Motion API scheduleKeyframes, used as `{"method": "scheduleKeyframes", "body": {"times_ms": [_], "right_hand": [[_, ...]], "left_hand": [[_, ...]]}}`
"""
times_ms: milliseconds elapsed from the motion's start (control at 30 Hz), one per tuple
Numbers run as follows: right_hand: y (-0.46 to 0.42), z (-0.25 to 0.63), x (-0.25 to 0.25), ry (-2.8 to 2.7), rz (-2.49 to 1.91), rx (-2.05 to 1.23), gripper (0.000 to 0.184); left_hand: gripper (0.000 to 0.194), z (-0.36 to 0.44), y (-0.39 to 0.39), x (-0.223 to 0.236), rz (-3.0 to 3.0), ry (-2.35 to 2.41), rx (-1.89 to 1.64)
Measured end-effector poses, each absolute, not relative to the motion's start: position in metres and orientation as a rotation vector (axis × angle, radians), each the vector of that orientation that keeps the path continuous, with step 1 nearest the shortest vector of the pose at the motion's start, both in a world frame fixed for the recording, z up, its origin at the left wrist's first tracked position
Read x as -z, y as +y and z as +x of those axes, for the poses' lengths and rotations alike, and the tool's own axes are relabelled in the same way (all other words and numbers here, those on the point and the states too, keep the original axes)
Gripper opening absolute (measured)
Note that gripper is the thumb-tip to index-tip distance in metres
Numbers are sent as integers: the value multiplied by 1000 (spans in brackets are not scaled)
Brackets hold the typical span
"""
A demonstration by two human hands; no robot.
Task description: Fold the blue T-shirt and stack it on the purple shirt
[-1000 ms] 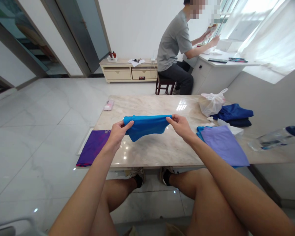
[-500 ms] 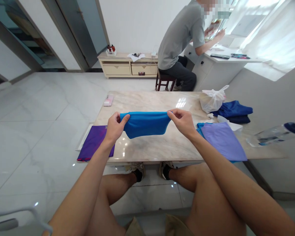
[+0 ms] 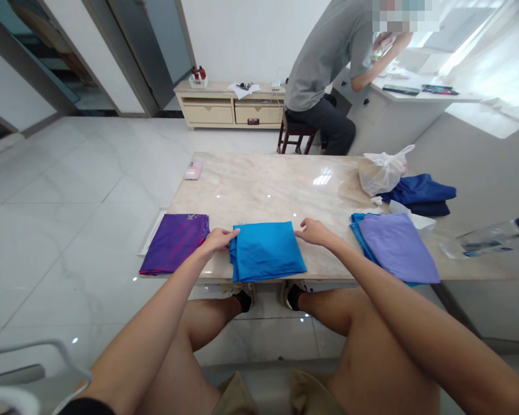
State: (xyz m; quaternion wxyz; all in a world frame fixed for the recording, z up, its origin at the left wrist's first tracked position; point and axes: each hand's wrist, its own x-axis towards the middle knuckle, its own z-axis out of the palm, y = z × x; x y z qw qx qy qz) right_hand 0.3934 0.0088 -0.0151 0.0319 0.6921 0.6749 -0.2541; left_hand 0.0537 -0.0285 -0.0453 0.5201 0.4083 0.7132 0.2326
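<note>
A folded bright blue cloth [image 3: 266,252] lies flat on the marble table [image 3: 268,190], near its front edge. My left hand [image 3: 217,238] rests at the cloth's far left corner, thumb on top and fingers closed on the edge. At the far right corner is my right hand [image 3: 313,232], its fingers curled and pinching that corner. Both hands sit low on the tabletop. My bare knees show below the table.
A folded purple cloth [image 3: 175,242] lies left of the blue one. To the right lies a lilac cloth [image 3: 398,245] on a blue one, then dark blue garments [image 3: 420,193], a white plastic bag [image 3: 383,172] and a plastic bottle [image 3: 484,242]. A small pink packet [image 3: 194,169] lies far left. A person [image 3: 328,63] sits at a white desk behind.
The blue cloth was held up stretched between both hands; it has come down and now lies flat and folded on the table, with my hands still at its far corners.
</note>
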Motion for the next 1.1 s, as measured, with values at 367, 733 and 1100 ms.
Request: {"method": "scheduleKeyframes", "body": {"times_ms": [367,733,1100], "right_hand": [[22,386,23,2153,1846,637,52],[-2,361,-9,2346,1843,688,46],[-3,378,8,2414,1856,658,40]], "left_hand": [[20,102,-59,25,1303,1615,-774],[41,-7,-128,-101,822,1802,-1387],[31,-55,-119,-102,409,1552,-1856]]}}
